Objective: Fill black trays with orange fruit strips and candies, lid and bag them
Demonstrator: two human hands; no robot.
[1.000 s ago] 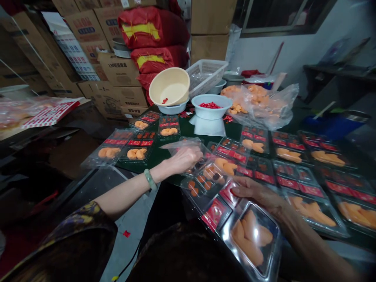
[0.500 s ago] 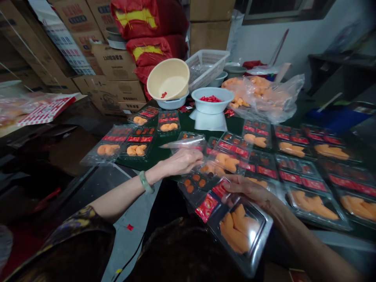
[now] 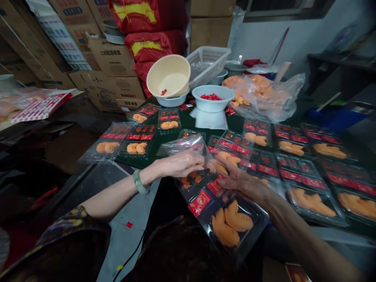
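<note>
My right hand (image 3: 245, 183) grips the side of a clear-lidded black plastic tray (image 3: 260, 229), tilted in front of me. Orange finger-shaped pieces (image 3: 232, 221) fill its near compartment, two red packets (image 3: 200, 202) sit in the middle, and small brown-orange rounds are at the far end. Just beyond that end, my left hand (image 3: 185, 162), with a green bangle on the wrist, pinches a crumpled clear plastic bag (image 3: 188, 145). Whether the tray's far end is inside the bag, I cannot tell.
Filled trays (image 3: 311, 176) cover the right of the dark green table, with several more (image 3: 138, 141) at left. Behind are a light blue basin (image 3: 213, 103) of red packets, a cream basin (image 3: 169, 76), a white basket (image 3: 205, 62) and a bag of orange pieces (image 3: 264, 94). Boxes (image 3: 108, 56) stand beyond.
The tray has shifted slightly left and its far end has come closer to my left hand. My right hand has moved a little left. The clear bag is raised and more crumpled.
</note>
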